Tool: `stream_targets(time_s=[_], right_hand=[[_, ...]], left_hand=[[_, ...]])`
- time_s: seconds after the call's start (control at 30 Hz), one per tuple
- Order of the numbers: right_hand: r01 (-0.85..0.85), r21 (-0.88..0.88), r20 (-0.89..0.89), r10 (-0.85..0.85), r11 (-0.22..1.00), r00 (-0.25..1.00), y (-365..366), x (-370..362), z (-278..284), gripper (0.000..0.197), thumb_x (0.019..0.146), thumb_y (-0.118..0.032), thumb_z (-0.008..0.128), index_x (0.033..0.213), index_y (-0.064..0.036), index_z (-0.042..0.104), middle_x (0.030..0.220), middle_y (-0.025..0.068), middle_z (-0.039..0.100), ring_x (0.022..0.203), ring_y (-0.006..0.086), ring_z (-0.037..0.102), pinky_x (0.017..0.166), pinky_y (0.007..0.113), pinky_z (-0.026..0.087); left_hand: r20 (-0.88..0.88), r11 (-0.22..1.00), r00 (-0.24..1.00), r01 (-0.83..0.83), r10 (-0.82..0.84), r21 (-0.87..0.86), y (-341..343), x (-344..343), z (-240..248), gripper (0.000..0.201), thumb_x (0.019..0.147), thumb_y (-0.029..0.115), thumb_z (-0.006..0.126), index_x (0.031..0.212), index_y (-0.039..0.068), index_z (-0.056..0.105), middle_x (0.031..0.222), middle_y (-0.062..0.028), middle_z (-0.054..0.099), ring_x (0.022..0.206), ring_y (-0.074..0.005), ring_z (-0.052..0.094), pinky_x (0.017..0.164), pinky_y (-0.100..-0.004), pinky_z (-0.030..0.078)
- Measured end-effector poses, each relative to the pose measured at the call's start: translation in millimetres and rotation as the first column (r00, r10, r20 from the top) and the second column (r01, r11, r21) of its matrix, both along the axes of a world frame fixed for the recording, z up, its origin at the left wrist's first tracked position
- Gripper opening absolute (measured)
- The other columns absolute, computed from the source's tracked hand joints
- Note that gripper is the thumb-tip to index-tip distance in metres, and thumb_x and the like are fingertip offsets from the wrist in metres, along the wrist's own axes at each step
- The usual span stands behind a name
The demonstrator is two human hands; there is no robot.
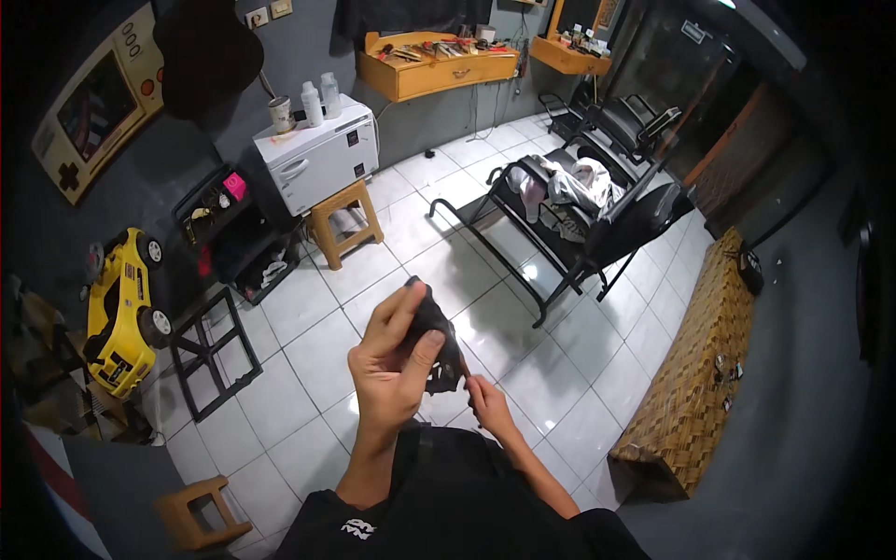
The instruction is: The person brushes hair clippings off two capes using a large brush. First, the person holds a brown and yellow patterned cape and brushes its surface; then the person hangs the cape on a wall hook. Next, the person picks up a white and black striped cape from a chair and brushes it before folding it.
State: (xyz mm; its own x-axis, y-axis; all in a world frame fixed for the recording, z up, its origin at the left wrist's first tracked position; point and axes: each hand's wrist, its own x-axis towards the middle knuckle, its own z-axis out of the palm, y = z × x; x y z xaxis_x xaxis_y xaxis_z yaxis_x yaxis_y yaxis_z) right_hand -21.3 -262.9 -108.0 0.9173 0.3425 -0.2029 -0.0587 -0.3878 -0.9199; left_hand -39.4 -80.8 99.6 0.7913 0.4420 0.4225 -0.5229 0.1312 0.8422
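My left hand [385,373] is raised in front of my chest, fingers and thumb closed round a dark black object [444,347] with an uneven outline. Small light spots show near its lower end; its kind I cannot make out. Lower and to the right, my right hand [491,407] pinches a thin reddish-brown stick-like tool [465,365]. Its upper part reaches the right edge of the black object, and whether the two touch is unclear. The tool's far end is hidden.
A black reclining chair [597,201] with crumpled cloth on it stands ahead. A woven-covered bench [691,373] runs along the right. To the left are a small white freezer [322,159], plastic stools [345,224], a black frame [217,355] and a yellow toy car [126,313]. A wooden drawer shelf [439,70] hangs behind.
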Motion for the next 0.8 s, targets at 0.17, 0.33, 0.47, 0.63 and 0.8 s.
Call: stream_targets(time_s=[0.17, 0.33, 0.47, 0.63, 0.8], right_hand=[[-0.098, -0.697, -0.059, 0.080, 0.711, 0.995, -54, -20, -168, 0.043, 0.093, -0.039, 0.045, 0.085, -0.0005, 0.061, 0.075, 0.0227, 0.062, 0.073, 0.0438, 0.058, 0.067, 0.047, 0.046], [0.044, -0.420, -0.003, -0.050, 0.907, 0.999, -18, -13, -106, 0.044, 0.095, -0.037, 0.042, 0.081, 0.0013, 0.060, 0.077, 0.0179, 0.063, 0.071, 0.0356, 0.061, 0.067, 0.042, 0.047], [0.144, 0.524, -0.427, 0.112, 0.840, 0.897, 54, -2, 89, 0.033, 0.100, -0.034, 0.036, 0.092, -0.0044, 0.050, 0.061, -0.0022, 0.040, 0.051, 0.0052, 0.039, 0.047, 0.020, 0.032], [0.035, 0.617, -0.161, 0.083, 0.786, 0.983, 98, -2, 100, 0.033, 0.100, -0.037, 0.034, 0.096, -0.0069, 0.047, 0.058, -0.0035, 0.036, 0.045, 0.0056, 0.032, 0.041, 0.021, 0.027], [-0.109, -0.416, 0.009, 0.124, 0.903, 0.992, 53, 25, -71, 0.039, 0.097, -0.034, 0.039, 0.096, 0.0010, 0.056, 0.082, 0.0246, 0.062, 0.075, 0.0407, 0.061, 0.068, 0.047, 0.046]], left_hand=[[0.057, 0.997, 0.995, -0.077, 0.078, -0.033, 33, 10, -4, 0.045, 0.079, -0.008, 0.065, 0.122, -0.003, 0.055, 0.122, -0.0095, 0.052, 0.097, -0.0109, 0.055, 0.079, -0.0218, 0.048], [0.017, 0.996, 0.996, -0.085, 0.086, -0.013, 48, 18, -10, 0.044, 0.078, -0.008, 0.066, 0.121, -0.004, 0.056, 0.118, -0.0090, 0.051, 0.100, -0.0128, 0.055, 0.080, -0.0213, 0.048], [-0.026, 0.994, 0.994, -0.103, 0.104, 0.042, 51, 28, -16, 0.044, 0.077, -0.006, 0.068, 0.120, -0.002, 0.058, 0.116, -0.0082, 0.053, 0.100, -0.0120, 0.055, 0.079, -0.0201, 0.046], [-0.019, 0.968, 0.977, -0.207, 0.212, 0.141, 51, 44, -13, 0.039, 0.077, -0.003, 0.070, 0.115, 0.001, 0.062, 0.110, -0.0081, 0.058, 0.091, -0.0102, 0.057, 0.074, -0.0199, 0.046], [0.010, 0.950, 0.950, -0.311, 0.311, 0.031, 53, 66, 10, 0.034, 0.079, -0.005, 0.068, 0.112, 0.000, 0.064, 0.110, -0.0074, 0.058, 0.092, -0.0099, 0.056, 0.076, -0.0195, 0.047]])
